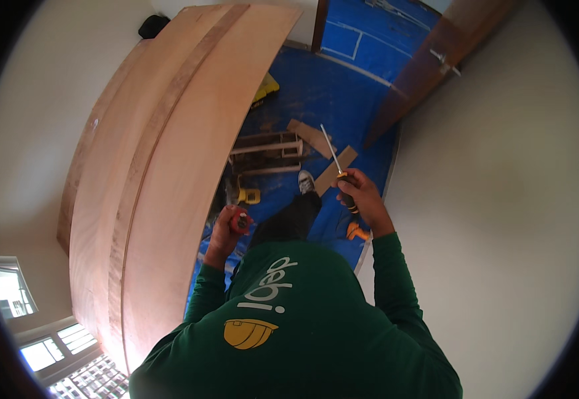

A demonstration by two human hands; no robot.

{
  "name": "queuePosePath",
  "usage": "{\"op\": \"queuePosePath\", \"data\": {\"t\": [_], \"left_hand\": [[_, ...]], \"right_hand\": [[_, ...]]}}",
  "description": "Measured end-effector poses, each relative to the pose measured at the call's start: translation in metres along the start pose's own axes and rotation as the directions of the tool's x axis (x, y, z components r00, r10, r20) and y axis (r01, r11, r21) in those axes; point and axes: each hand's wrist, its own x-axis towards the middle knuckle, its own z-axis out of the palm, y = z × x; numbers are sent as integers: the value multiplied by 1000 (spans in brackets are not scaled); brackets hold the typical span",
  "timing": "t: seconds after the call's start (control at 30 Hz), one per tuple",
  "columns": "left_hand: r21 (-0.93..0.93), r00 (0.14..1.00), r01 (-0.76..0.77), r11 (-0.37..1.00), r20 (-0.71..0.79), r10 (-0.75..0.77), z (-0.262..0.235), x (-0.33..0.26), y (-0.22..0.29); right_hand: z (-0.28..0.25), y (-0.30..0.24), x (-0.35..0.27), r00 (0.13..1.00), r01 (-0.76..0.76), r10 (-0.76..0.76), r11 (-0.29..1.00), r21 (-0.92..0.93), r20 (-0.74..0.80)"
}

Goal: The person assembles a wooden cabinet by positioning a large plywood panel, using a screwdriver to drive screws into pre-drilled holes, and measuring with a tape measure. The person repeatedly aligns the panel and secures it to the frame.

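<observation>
My right hand (367, 199) is closed round the black and yellow handle of a screwdriver (343, 177). Its long metal shaft points up and away from me, slightly to the left. In my left hand (220, 236) is a small red tape measure (241, 222), rounded with a dark centre; the fingers wrap its left side. Just left of that hand rises the edge of a large plywood panel (176, 153), which has darker wooden strips along it. The screwdriver tip touches nothing that I can see.
Blue sheeting (309, 86) covers the floor. On it lie a wooden frame (267, 147), loose boards (313, 136), a yellow tool (249, 196), an orange tool (356, 231) and a yellow case (267, 86). An open brown door (422, 80) stands ahead right, beside a pale wall (489, 199).
</observation>
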Motion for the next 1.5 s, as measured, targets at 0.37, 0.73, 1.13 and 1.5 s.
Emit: {"op": "queuePosePath", "data": {"t": [0.37,0.73,1.13,1.5], "left_hand": [[-197,985,169,966,52,-162,154,207,52],[-295,982,169,940,-34,-188,231,292,132],[-582,929,-181,793,-365,-56,306,499,136],[-647,844,-204,735,-497,-202,418,638,210]], "right_hand": [[-93,-147,209,991,-117,126,976,-185,38],[-191,-138,367,939,-316,329,940,129,-97],[-305,-242,748,983,-162,169,982,95,-71],[-253,-374,904,868,-36,255,888,-458,425]]}}
